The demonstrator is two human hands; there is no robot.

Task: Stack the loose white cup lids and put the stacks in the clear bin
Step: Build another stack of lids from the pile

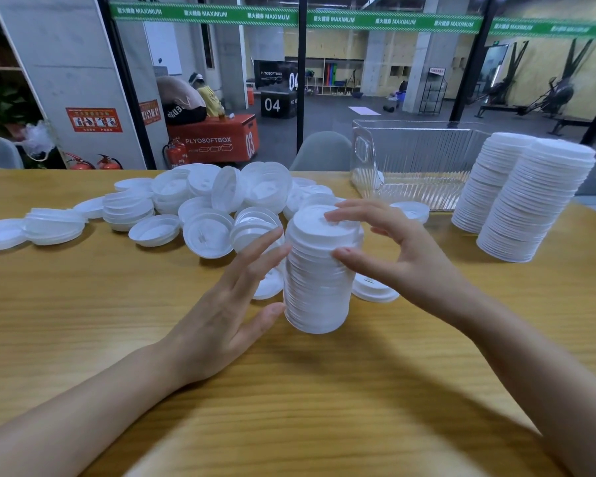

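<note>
Well behind the lid stack [319, 280], a red box [227, 130] reads PLYOSOFTBOX.

A wood-grain counter [83, 304] fills the foreground. Beyond it, an orange plyo box [214, 139] sits on the floor. Red fire extinguishers [176, 153] stand just left of the box, a black box marked 04 [277, 104] behind it, and a grey chair [324, 151] to its right.

Loose lids [207, 232] all white, table [117, 304] all wood grain

Same plain white on the lid stack [319, 287] and the two tall stacks [530, 201]; the table's yellowish-tan with streaky grain, and the bin [420, 156] is clear with ribbed vertical lines. Green banner [393, 22] with white lettering, orange-red box [217, 139] too.
</note>
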